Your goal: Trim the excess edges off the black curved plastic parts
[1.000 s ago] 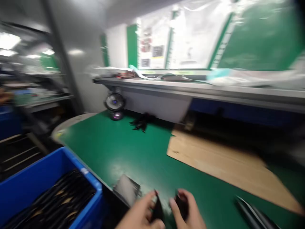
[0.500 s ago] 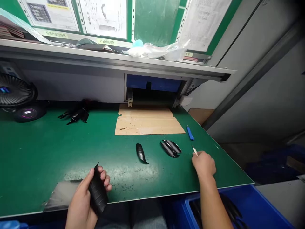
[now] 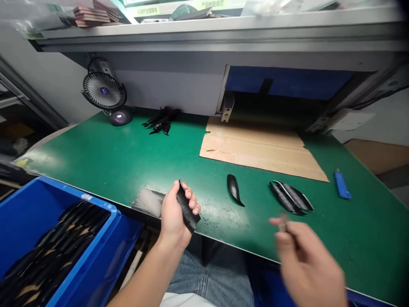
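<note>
My left hand point(image 3: 175, 213) is wrapped around a curved black shell piece point(image 3: 188, 209), whose pointed end sticks up past the thumb. It hovers over the table's front edge. My right hand point(image 3: 306, 256), smeared by motion, has its fingers closed on a slim tool point(image 3: 283, 221); its white handle and thin tip showed more clearly a moment ago. On the green table point(image 3: 153, 157) between the hands lies a single black curved piece point(image 3: 234, 189). Just beyond the right hand, a pair of glossy black pieces point(image 3: 289, 197) lie side by side.
A blue-handled cutter point(image 3: 342, 184) lies at the right. Cardboard point(image 3: 262, 149) lies before the wall opening. Black parts point(image 3: 162, 121) and a small fan point(image 3: 105, 91) stand at the back. A blue bin point(image 3: 116, 213) with black parts is at left; a shelf point(image 3: 191, 36) overhangs.
The view has swung left, bringing the left bin into sight. My right hand has come away from near the blue cutter, towards my left hand, with the slim tool. My left hand keeps its piece.
</note>
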The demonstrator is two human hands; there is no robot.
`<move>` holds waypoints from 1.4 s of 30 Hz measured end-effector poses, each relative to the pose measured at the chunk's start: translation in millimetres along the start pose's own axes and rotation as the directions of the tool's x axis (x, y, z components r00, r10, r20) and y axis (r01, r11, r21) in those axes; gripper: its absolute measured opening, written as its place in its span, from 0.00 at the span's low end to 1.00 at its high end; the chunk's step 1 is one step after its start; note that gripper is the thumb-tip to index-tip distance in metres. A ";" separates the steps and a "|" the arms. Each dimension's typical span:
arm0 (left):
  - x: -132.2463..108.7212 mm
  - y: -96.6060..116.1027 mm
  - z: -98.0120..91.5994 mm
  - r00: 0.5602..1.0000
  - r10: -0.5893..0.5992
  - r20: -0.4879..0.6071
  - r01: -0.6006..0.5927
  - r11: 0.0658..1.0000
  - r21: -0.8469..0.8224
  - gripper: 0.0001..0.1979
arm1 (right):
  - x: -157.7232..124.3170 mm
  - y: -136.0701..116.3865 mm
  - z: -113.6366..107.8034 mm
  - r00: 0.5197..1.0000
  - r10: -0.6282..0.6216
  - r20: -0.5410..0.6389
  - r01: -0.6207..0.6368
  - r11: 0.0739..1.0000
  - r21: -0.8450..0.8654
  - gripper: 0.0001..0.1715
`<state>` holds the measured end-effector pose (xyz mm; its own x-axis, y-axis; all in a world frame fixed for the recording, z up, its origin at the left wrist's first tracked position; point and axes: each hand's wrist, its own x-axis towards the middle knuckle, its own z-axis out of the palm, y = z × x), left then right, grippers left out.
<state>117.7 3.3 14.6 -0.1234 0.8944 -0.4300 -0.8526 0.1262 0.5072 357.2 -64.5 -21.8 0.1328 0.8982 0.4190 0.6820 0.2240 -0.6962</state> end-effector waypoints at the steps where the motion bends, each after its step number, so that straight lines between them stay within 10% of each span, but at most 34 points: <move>1: -0.3 -0.5 1.2 1.000 0.012 -0.002 -0.012 1.000 -0.005 0.10 | -6.4 -17.0 16.3 0.987 -0.136 0.080 0.128 0.988 0.091 0.06; 6: -5.6 3.4 3.7 0.995 0.096 -0.008 -0.096 0.995 0.002 0.11 | -22.3 -55.1 69.9 0.880 -0.365 0.304 0.294 0.921 0.257 0.23; 12: -11.3 9.8 2.0 0.987 0.159 0.006 -0.159 0.987 0.029 0.14 | -22.9 -56.4 75.1 0.906 -0.234 0.352 0.170 0.964 0.203 0.21; 19: -12.6 5.4 1.4 0.983 0.183 -0.002 -0.183 0.980 0.082 0.16 | -19.0 -69.8 66.2 0.807 0.003 0.590 -0.087 0.989 0.115 0.17; 30: -16.7 -1.4 1.7 0.970 0.244 0.015 -0.244 0.957 0.155 0.17 | -19.6 -73.3 72.4 0.892 -0.002 0.453 0.026 0.999 -0.046 0.16; 37: -3.9 1.9 -3.5 0.977 0.188 -0.098 -0.182 0.981 0.070 0.13 | -31.7 -68.9 78.5 0.945 -0.297 0.135 0.323 0.912 -0.253 0.10; 40: 3.1 3.9 -5.0 0.980 0.119 -0.162 -0.121 0.993 -0.004 0.11 | -37.1 -61.2 80.3 0.922 -0.387 0.023 0.387 0.916 -0.108 0.19; 42: 4.4 2.4 -4.8 0.980 0.107 -0.167 -0.109 0.994 -0.007 0.10 | -35.0 -60.5 84.3 0.974 -0.226 -0.019 0.226 0.967 0.115 0.19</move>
<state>112.7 5.5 10.3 -0.2969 0.8182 -0.4924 -0.8375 0.0247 0.5460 250.7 -77.6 -43.5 -0.0105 0.8170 0.5766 0.6072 0.4633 -0.6455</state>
